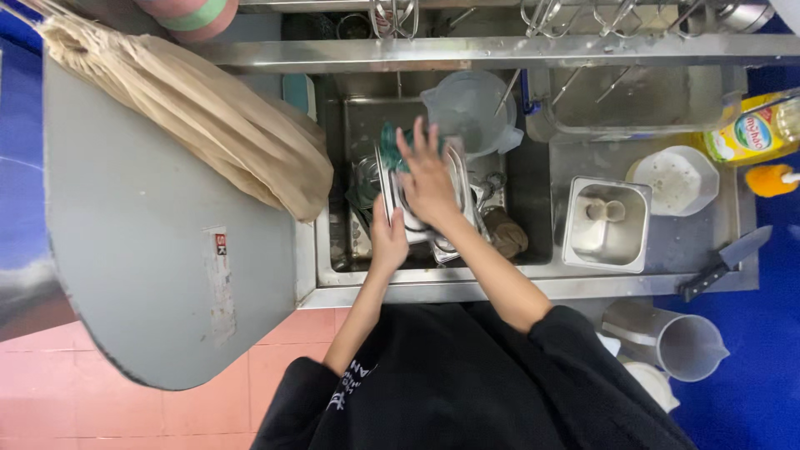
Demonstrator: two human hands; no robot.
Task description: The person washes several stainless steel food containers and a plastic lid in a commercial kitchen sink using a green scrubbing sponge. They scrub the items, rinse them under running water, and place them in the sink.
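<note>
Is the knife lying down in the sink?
No, the knife lies on the steel counter, right of the sink.

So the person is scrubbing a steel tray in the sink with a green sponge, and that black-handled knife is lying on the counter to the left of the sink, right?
Not quite. The knife lies on the counter to the right of the sink, near the square steel container, as the head view shows. The rest holds: the right hand presses a green sponge on the steel tray, which the left hand steadies.
</note>
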